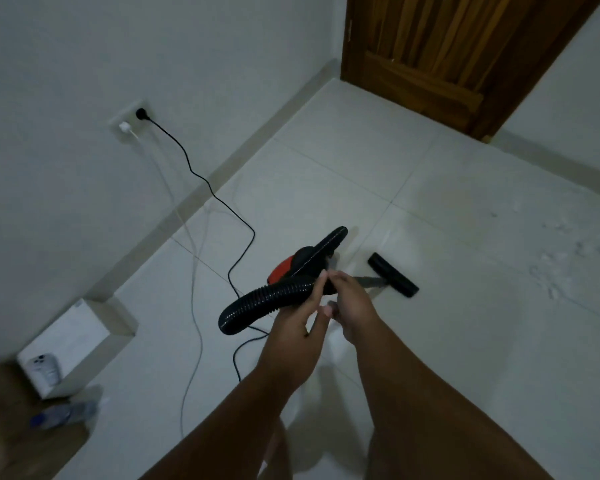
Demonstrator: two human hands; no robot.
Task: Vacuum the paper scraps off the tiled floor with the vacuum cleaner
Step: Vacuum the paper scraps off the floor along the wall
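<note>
A black ribbed vacuum hose (257, 304) loops up from the red and black vacuum cleaner (302, 263) on the white tiled floor (465, 341). My left hand (300, 327) grips the hose where it meets the wand handle. My right hand (352, 306) grips the handle just beyond it. The grey wand (369, 281) runs down to the black floor nozzle (393, 275), which rests on the tiles. Pale paper scraps (568, 258) lie scattered on the floor at the right, well beyond the nozzle.
A black power cord (243, 244) runs from the wall socket (140, 114) across the floor to the vacuum, beside a white charger cable (193, 306). A phone (44, 370) lies on a white box at the lower left, with a plastic bottle (63, 414) below. A wooden door (447, 53) stands at the back.
</note>
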